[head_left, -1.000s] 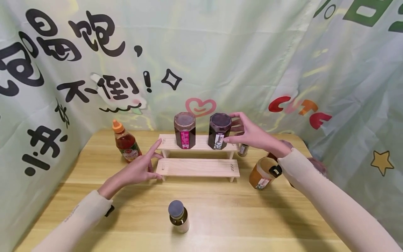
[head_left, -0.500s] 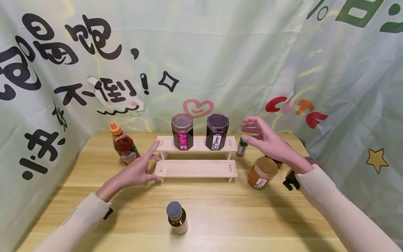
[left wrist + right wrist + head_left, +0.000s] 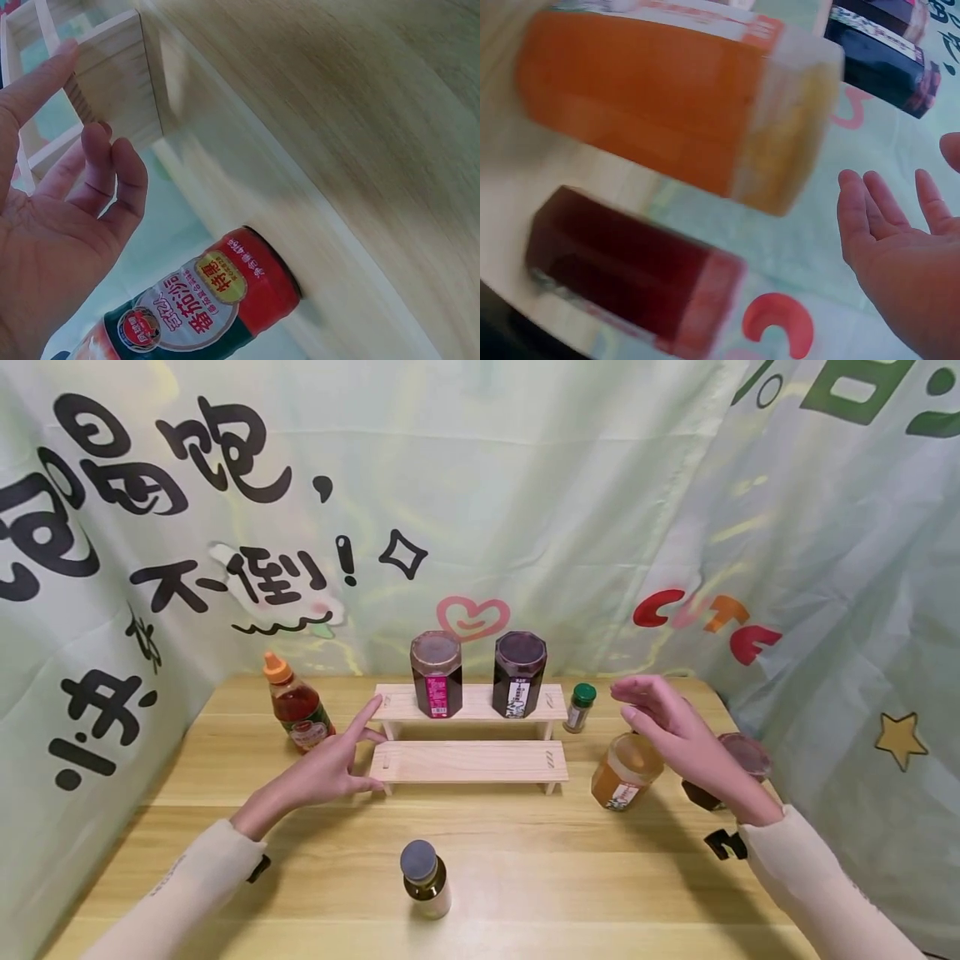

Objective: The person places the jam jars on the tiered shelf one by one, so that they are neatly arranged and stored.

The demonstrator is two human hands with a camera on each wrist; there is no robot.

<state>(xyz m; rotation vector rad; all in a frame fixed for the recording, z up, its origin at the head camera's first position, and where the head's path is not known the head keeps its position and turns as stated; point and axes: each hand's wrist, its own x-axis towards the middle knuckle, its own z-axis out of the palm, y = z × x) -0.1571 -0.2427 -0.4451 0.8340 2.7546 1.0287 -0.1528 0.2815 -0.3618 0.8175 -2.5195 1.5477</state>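
At the left end of a two-tier wooden display rack [image 3: 465, 760], my left hand [image 3: 322, 768] touches the tiers with an outstretched index finger and the thumb. In the left wrist view its other fingers are loosely bent beside the rack [image 3: 116, 82]. My right hand [image 3: 671, 727] hovers, holding nothing, over the table at the right, partly overlapping an orange-filled jar [image 3: 618, 777]. Its fingers are relaxed in the right wrist view. Two dark jars stand upright on the upper tier: one with a pink label [image 3: 435, 672], one with a white label [image 3: 519, 672].
A green-capped shaker [image 3: 579, 706] stands right of the rack. Dark jars [image 3: 750, 756] are behind my right arm. A red sauce bottle with an orange cap [image 3: 300, 710] is beside my left hand. A grey-capped dark bottle [image 3: 427, 885] stands in front. Printed cloth hangs behind.
My right hand has let go of the white-labelled dark jar and moved right and down, uncovering the green-capped shaker. The left hand stays at the rack's end.
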